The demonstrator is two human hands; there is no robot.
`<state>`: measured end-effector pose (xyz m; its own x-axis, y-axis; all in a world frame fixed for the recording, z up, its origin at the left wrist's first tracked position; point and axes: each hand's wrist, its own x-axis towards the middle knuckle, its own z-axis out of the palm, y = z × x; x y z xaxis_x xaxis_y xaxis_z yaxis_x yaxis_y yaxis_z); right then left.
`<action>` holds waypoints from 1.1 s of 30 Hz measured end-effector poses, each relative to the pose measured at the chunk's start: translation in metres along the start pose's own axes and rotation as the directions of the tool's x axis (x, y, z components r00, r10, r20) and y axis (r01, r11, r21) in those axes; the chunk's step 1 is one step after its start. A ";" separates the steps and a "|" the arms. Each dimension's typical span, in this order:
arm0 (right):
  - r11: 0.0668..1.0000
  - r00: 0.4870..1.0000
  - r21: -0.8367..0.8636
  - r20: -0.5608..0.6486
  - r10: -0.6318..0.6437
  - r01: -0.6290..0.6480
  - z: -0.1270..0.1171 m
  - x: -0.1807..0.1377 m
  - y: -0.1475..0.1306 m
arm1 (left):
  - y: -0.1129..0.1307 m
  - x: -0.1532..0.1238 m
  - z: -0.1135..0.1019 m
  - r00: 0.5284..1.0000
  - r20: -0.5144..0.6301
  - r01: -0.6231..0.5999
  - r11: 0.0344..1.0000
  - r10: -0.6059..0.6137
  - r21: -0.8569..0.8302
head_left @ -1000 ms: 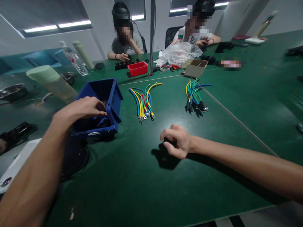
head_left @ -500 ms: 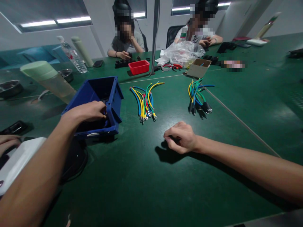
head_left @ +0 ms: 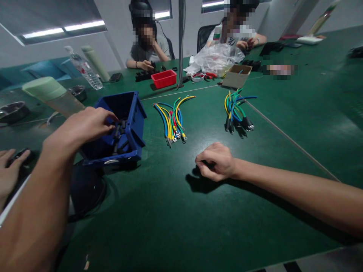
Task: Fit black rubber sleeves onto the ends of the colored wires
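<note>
While the left hand [head_left: 87,124] is hanging over the blue bin [head_left: 136,124] toward the left edge of the green table [head_left: 176,211], its palm is facing down and its fingers are curling inward at narrow spread. Its fingertips are pointing down into the opening, above a scatter of small black pieces [head_left: 120,132] that are lying on the bin's floor; whether it is gripping one of them, I cannot tell.

The right hand [head_left: 216,162] is resting at the table's middle, well back from the near edge, fingers curling and thumb drawing close to the forefinger. Its inside is falling in shadow, so I cannot tell if anything is sitting there.

Between the bin and that hand, farther from the near edge, loose wires [head_left: 172,119] in blue, yellow, green and red are lying with their metal ring ends pointing toward the near edge. To their right, a second bunch of wires [head_left: 236,107] is lying apart, its ends wearing black sleeves [head_left: 246,123]. Toward the far edge, a red tray [head_left: 163,80] and a cardboard box [head_left: 236,78] are standing. At the left edge, another person's hand [head_left: 10,172] is resting on a dark object.
</note>
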<state>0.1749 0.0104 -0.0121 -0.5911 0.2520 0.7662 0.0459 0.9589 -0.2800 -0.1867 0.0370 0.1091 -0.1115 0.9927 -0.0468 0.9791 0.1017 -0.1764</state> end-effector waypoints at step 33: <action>0.896 0.875 -0.016 -0.227 0.428 -0.443 -0.004 0.007 0.002 | 0.191 -0.087 0.091 0.661 -0.487 -0.749 0.550 0.572 -0.371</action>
<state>0.1743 0.0143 -0.0046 -0.3143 0.6605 0.6819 0.3162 0.7501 -0.5808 -0.0052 -0.0361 -0.0096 0.5688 0.7459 0.3466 0.6849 -0.6629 0.3026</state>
